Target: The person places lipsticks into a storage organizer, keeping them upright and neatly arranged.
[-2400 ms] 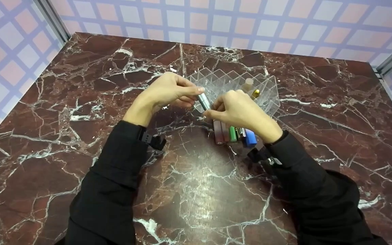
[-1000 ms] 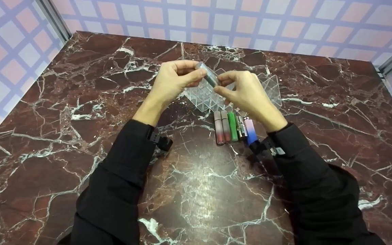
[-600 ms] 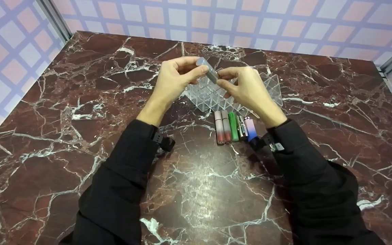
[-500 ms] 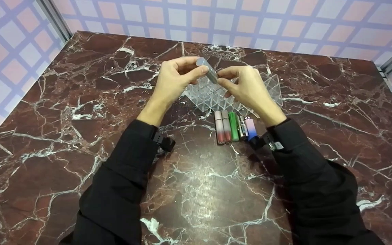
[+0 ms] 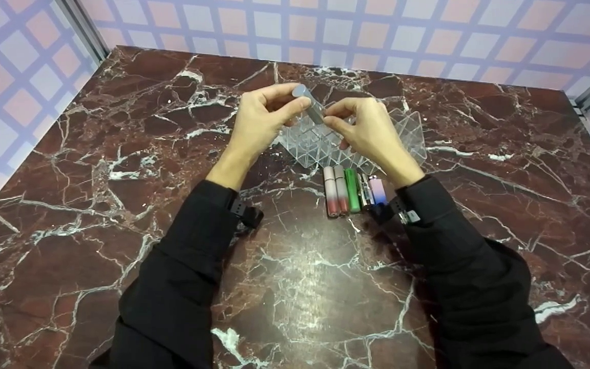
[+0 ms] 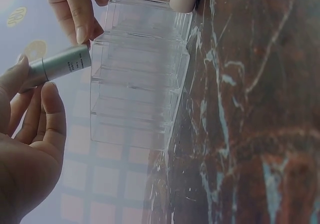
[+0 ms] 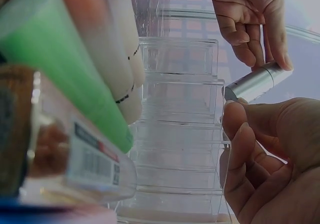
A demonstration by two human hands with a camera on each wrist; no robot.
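A silver-grey lipstick tube (image 5: 315,111) is held tilted above the front of the clear organizer (image 5: 302,148). My left hand (image 5: 261,115) pinches its upper end between thumb and fingers. At the lower end, the thumb and index finger of my right hand (image 5: 372,125) pinch the tube. Small print and a seam around the body show on the tube (image 6: 65,64) in the left wrist view. Seen from the right wrist, the tube (image 7: 255,84) lies across between both hands, in front of the organizer's stepped compartments (image 7: 180,104).
Before the organizer lie two grey-to-red tubes (image 5: 331,192), a green tube (image 5: 352,192), a clear-and-silver one (image 5: 364,193) and a pink-to-blue one (image 5: 377,189) in a row. All this is on a dark red marbled table (image 5: 172,154), with checkered panels behind.
Over the earlier frames both hands have lifted the tube up and away from me. In the last half second hands and tube have shifted slightly left; the grips look the same.
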